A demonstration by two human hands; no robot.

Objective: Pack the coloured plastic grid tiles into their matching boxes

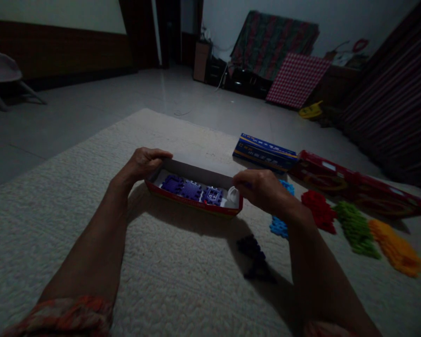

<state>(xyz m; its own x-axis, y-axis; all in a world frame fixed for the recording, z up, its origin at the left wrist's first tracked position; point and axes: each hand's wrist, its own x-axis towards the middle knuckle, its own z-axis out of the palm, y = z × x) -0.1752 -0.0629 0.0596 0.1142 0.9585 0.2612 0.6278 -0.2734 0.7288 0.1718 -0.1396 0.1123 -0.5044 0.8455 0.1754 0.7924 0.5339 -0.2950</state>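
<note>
A long, shallow open box (192,204) with a red outside and pale inside is tilted towards me on the quilted mat. My left hand (142,164) grips its far left corner, thumb and fingers over the rim. In the box lie several purple interlocking plastic pieces (191,190) and a small white round item (232,194) at the right end. My right hand (261,187) is at the box's right end with its fingers closed. A hint of purple shows beneath them, but what they hold is unclear. Dark pieces (254,257) lie on the mat nearer me.
Blue pieces (279,226), a red pile (318,210), a green pile (357,229) and an orange pile (396,246) line the right. Behind them are a blue box (264,153) and a long red box (358,187). Tiled floor (101,100) surrounds the mat (182,267).
</note>
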